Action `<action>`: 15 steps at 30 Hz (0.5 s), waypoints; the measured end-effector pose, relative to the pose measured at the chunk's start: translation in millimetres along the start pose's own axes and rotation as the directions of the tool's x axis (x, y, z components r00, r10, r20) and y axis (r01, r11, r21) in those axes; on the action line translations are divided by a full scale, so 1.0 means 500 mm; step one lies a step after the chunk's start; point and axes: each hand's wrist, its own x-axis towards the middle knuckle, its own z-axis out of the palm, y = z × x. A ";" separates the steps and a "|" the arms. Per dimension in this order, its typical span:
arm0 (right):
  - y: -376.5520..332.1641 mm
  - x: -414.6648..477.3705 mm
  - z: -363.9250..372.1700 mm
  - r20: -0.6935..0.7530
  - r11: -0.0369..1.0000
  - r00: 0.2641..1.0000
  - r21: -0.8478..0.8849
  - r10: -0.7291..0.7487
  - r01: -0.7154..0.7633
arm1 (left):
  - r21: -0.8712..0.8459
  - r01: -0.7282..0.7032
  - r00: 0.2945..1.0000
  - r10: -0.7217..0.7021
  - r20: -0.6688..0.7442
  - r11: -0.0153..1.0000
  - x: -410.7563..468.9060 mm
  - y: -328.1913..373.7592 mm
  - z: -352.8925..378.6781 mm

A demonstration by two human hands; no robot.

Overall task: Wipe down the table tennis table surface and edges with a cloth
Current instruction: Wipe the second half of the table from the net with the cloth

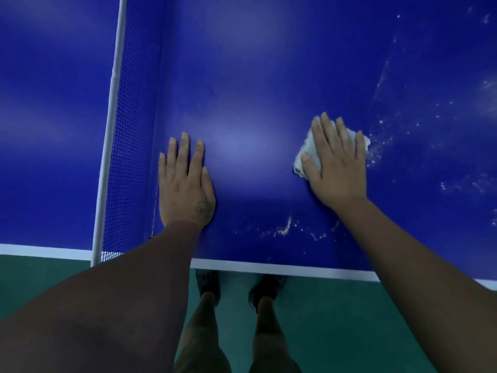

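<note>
Left grip (185, 184) is down flat on the blue bench (269, 76), palm to the surface, fingers straight and close together. It is released and holds nothing. It sits just beside the net (129, 130), which runs away from me on my left with a white tape (114, 90) along its top.

Right grip (336, 165) is out to the right, well apart from the left, and it lies spread flat on the cloth (306, 154). My fingers are straight here too, not curled round it, so I am pressing the cloth onto the bench rather than grasping it. The cloth is white and crumpled. It lies on the bench under my palm, bulges out on the thumb side where my thumb rests on it, and shows a corner past my little finger.

White dust (376, 152) is scattered on the bench right at the cloth's right edge, with more specks farther right and farther away from me. A thin streak (285, 228) of it lies between my forearms, near the closest edge. A white line (269, 266) runs along that edge. Below it I see the green floor (336, 319), my bare legs and my two dark shoes (208, 282). A soft glare sits on the bench between my hands.
</note>
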 end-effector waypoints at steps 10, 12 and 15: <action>-0.123 -0.331 0.054 -0.058 0.973 0.971 0.039 0.231 -0.229 | 0.027 -0.003 0.997 0.001 0.075 1.000 -0.011 0.001 -0.022; -0.151 -0.407 0.067 -0.039 0.969 0.968 0.040 0.246 -0.245 | 0.036 -0.017 0.994 0.013 0.110 0.999 -0.011 -0.002 -0.027; -0.154 -0.467 0.072 0.000 0.968 0.970 0.066 0.242 -0.242 | 0.057 -0.063 0.987 0.054 0.151 0.996 -0.026 -0.020 -0.028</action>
